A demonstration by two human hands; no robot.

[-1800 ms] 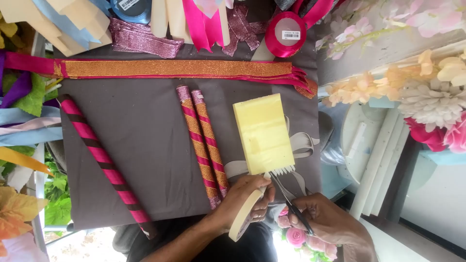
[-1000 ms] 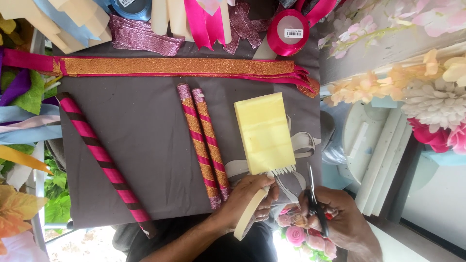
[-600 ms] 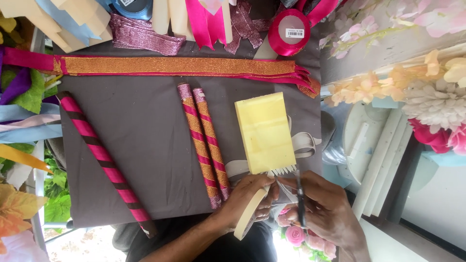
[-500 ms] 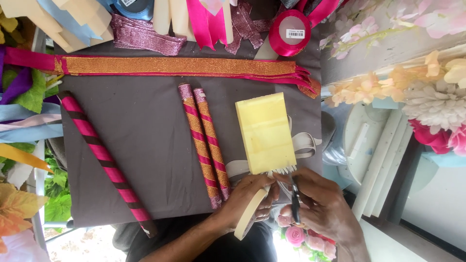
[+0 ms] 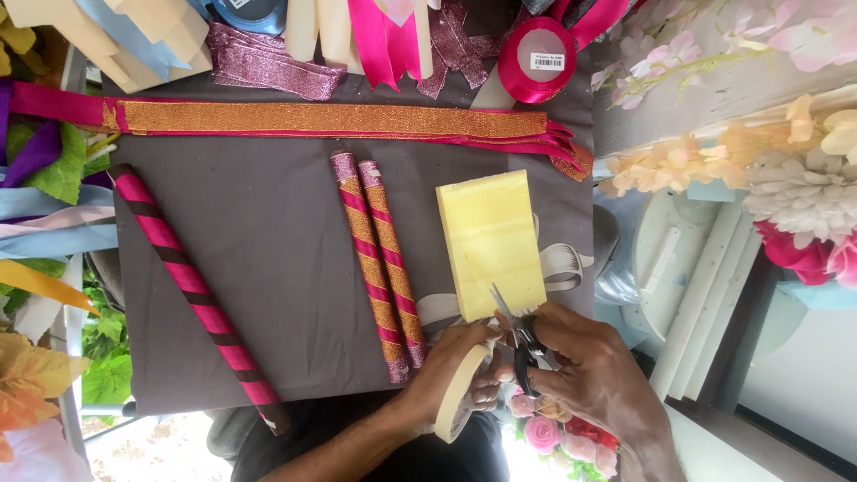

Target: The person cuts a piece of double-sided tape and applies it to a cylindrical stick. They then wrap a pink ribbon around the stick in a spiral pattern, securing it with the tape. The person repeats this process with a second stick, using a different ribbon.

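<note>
Black-handled scissors (image 5: pixel 518 344) gripped in right hand (image 5: pixel 585 370), blades at near edge of pale yellow foam block (image 5: pixel 491 241) on grey-clothed bench (image 5: pixel 268 268) — cream ribbon strip (image 5: pixel 460 397) pinched in left hand (image 5: pixel 451 361).

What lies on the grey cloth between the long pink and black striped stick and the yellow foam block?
In the head view, two shorter sticks wrapped in pink and gold lie side by side between the striped stick and the yellow foam block, with bare grey cloth around them.
</note>
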